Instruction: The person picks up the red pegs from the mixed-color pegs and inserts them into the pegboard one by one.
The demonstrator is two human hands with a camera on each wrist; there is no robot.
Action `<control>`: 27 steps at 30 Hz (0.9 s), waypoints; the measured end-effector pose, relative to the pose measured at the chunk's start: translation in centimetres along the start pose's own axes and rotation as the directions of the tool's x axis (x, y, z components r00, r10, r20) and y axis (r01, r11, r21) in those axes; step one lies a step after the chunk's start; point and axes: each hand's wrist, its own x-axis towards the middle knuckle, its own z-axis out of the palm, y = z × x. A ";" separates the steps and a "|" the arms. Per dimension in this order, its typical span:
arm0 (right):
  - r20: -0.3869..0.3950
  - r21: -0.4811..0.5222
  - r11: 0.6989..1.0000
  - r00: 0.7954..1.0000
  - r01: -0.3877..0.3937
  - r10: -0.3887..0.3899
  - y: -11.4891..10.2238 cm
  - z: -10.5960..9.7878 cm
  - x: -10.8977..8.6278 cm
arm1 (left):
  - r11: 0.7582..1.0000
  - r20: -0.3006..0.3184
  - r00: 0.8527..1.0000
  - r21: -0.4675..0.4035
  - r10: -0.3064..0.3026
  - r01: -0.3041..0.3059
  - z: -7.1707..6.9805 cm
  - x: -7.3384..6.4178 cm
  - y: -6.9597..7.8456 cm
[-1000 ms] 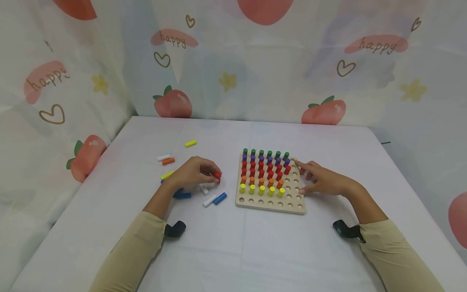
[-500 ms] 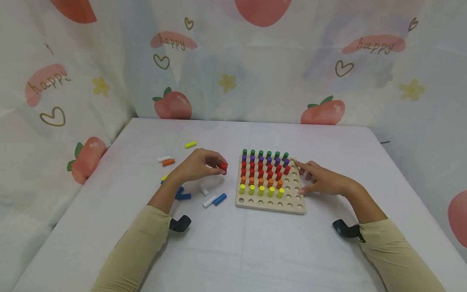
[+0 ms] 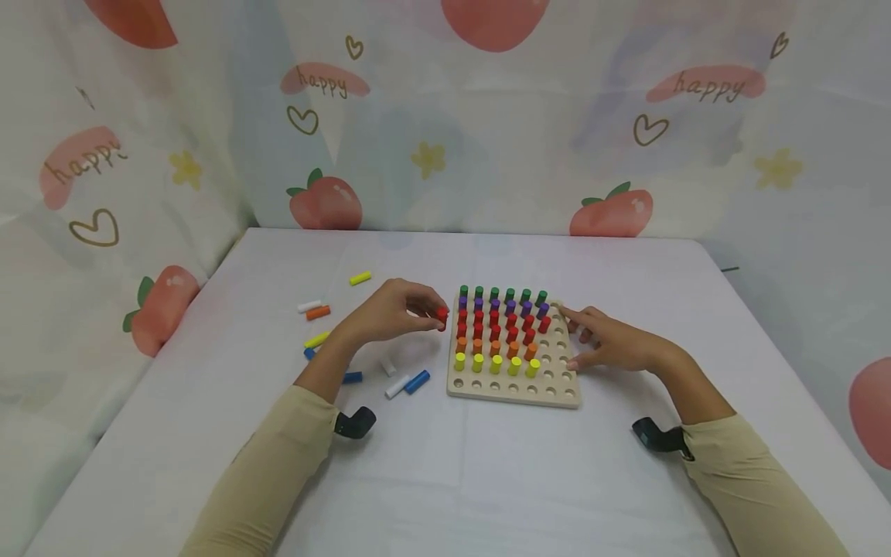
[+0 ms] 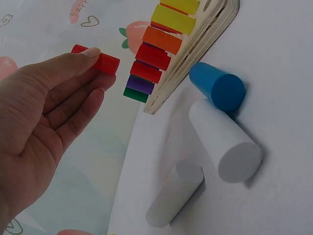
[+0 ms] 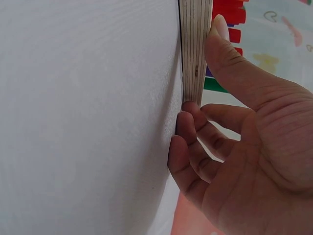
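My left hand [image 3: 395, 311] pinches a red peg [image 4: 108, 63] between thumb and fingers, at the left edge of a wooden pegboard [image 3: 513, 399]. The peg is raised, level with the board's red rows in the head view. Upright pegs stand in rows: green [image 3: 494, 293] at the back, then purple, two of red, orange, and yellow [image 3: 496, 366] toward the front. Bare holes show along the front and right side. My right hand [image 3: 612, 342] holds the board's right edge, thumb [image 5: 222, 30] on the upper face and curled fingers against the side.
Loose pegs lie left of the board: blue [image 3: 418, 381] and white [image 3: 397, 386] side by side, another white peg [image 4: 175, 194], and more blue partly behind the left wrist. Farther left are yellow [image 3: 317, 340], orange [image 3: 318, 312] and white ones, with a yellow peg [image 3: 360, 278] at the back.
My left hand has lifted the red peg from among the loose pegs and carried it right, up to the board's left edge. The right hand stays at the board.
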 end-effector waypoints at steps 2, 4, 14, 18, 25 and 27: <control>0.002 -0.003 1.000 1.000 -0.006 0.006 0.1 0.0 0.0 | 1.000 -0.005 1.000 -0.002 0.011 -0.011 0.2 0.5 0.2; 0.003 -0.007 1.000 1.000 -0.013 0.013 0.2 0.0 0.0 | 1.000 -0.010 1.000 -0.013 0.022 -0.022 0.4 0.9 0.4; 0.000 0.005 1.000 1.000 -0.013 0.013 0.6 0.0 0.1 | 0.995 0.005 0.996 -0.033 0.090 -0.090 2.0 2.9 1.8; 0.003 0.008 1.000 1.000 -0.015 0.015 0.5 0.0 0.0 | 0.995 0.014 0.996 -0.033 0.090 -0.090 2.6 3.7 2.4; 0.007 0.014 1.000 1.000 -0.023 0.022 0.3 0.0 -0.1 | 0.996 0.061 0.995 -0.036 0.080 -0.078 3.9 5.1 3.5; 0.011 0.014 1.000 1.000 -0.023 0.023 0.2 0.0 0.0 | 0.996 0.073 0.994 -0.037 0.083 -0.081 4.2 5.4 3.7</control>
